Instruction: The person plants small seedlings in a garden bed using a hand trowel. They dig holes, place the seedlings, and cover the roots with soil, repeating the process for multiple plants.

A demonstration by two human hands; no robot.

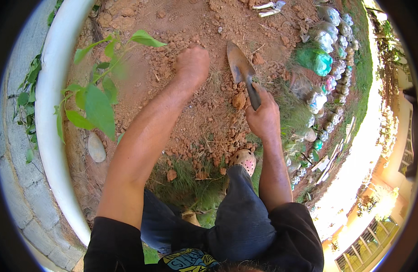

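In the head view, your right hand [265, 113] is wrapped snugly around the handle of a trowel [240, 65]. The trowel is over the red dirt [145, 75], to the right of your other hand, with its tip pointing away from you. I can't tell if the blade touches the ground. Your left hand [191, 63] is curled up like a fist down at the dirt, near the blade but apart from it. Its fingers are hidden, so I can't tell if it has hold of anything. A brown lump [239, 100] sits just beside the trowel's handle. A green plant [97, 102] and a smooth stone [97, 147] are on your left, by a white pipe [54, 86]. Plastic bottles [322, 63] line your right side. Your shoe [243, 159] is below the trowel.
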